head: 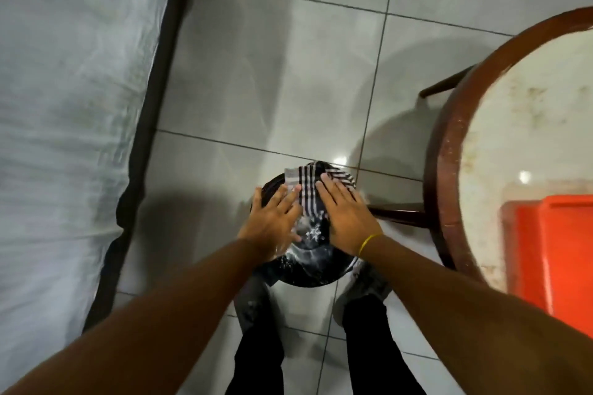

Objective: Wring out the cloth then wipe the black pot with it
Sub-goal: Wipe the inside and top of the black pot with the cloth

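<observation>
Two flat hands press a striped cloth onto a black pot on the tiled floor.

A white-sheeted mattress with a dark edge fills the left side; grey floor tiles run up the middle; at right stands a round table with a brown rim, an orange tray on its near part. The black pot sits on the floor near the person's feet, just left of the table leg, its surface wet and flecked with white. The black-and-white striped cloth lies draped over the pot's far side. The left hand lies spread on the pot's left side, fingers extended, its fingertips touching the cloth's left edge, grasping nothing. The right hand, a yellow band at its wrist, presses palm-down on the cloth, fingers straight rather than curled around it.
</observation>
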